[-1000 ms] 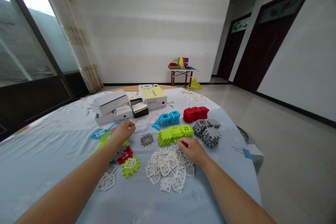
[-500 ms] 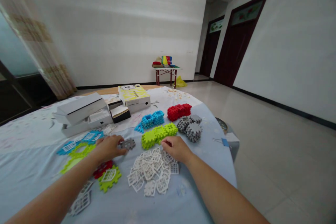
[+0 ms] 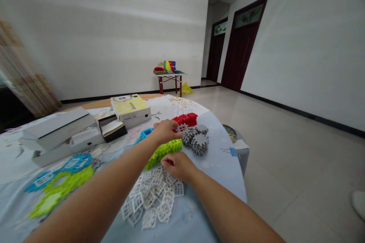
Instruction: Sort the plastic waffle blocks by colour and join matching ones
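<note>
My left hand (image 3: 165,130) reaches across the table and pinches a flat grey toothed piece (image 3: 182,128), holding it right beside the grey block cluster (image 3: 197,141) and just in front of the red block cluster (image 3: 186,118). My left forearm hides most of the blue block cluster (image 3: 143,134). My right hand (image 3: 176,165) rests with curled fingers on the far edge of the pile of white window pieces (image 3: 154,197), just before the lime green block row (image 3: 164,150). What its fingers hold is hidden.
Flat blue and green frames (image 3: 58,174) lie at the left. White boxes (image 3: 57,131), a black box (image 3: 113,128) and a yellow box (image 3: 129,105) stand at the back. The table's right edge (image 3: 236,182) is close; a blue binder clip (image 3: 230,151) sits there. A small table (image 3: 169,76) stands by the far wall.
My left hand picked up the grey piece from the cloth and carried it right and forward to the grey cluster. The view swung right. My right hand stayed on the white pile.
</note>
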`<state>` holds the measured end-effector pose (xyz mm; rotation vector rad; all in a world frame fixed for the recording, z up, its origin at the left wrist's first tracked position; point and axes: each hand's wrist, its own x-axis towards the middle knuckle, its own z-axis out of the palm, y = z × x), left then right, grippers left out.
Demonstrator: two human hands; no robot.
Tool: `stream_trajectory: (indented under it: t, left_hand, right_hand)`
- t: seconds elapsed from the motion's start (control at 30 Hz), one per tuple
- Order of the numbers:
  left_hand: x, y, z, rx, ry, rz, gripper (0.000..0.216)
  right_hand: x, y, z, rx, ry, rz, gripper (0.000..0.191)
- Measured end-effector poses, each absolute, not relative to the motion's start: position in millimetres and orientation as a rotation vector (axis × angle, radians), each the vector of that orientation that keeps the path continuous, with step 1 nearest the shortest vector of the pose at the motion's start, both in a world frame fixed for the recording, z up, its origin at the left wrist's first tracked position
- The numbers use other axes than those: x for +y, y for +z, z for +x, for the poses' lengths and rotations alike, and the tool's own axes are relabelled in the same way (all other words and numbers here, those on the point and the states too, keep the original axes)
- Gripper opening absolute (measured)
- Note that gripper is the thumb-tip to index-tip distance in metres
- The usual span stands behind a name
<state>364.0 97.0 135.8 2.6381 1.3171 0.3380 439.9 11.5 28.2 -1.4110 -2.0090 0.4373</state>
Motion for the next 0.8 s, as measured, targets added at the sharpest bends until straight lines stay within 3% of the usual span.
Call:
stream_trajectory:
  t: [0.37,0.6,0.8]
  left_hand:
    - [115,119,402,1.253,0.328,2.576,0.049]
    - [119,129,322,1.316,0.794,2.511,0.047]
    - [109,118,209,1.616,0.976,2.327,0.045]
  right_hand:
    - [12,31,444,-2.003,0.449,-1.402,0.022]
    - [11,32,444,-2.019,0.453,-1.405,0.022]
    - [7,33,441,-1.986,0.491,-1.384,0.022]
